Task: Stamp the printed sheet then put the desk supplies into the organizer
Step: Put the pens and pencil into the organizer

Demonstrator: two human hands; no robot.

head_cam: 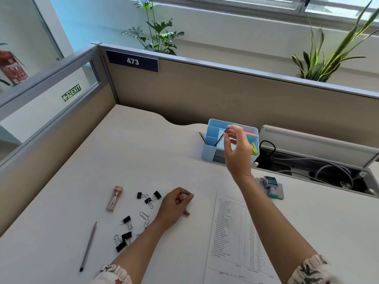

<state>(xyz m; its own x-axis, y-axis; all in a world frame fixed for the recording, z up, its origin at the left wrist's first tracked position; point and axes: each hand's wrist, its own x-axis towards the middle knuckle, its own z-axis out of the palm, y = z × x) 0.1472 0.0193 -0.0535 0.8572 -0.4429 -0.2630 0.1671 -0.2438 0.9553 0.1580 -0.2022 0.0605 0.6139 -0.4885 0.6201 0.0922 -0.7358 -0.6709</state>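
Blue organizer [211, 149] takes a dark pencil [220, 138] pinched by the right hand [238, 148]; left hand [176, 203] curled, empty.

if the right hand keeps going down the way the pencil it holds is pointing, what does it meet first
Most likely the light blue plastic desk organizer. The right hand pinches a dark thin pencil whose lower tip slants into one of the organizer's open compartments, so the compartment floor probably comes first, though depth is hard to judge from this view.

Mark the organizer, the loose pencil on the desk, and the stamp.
organizer [207, 153]: head view, front left wall.
loose pencil [88, 246]: head view, mid-shaft.
stamp [270, 182]: head view, its teal top.
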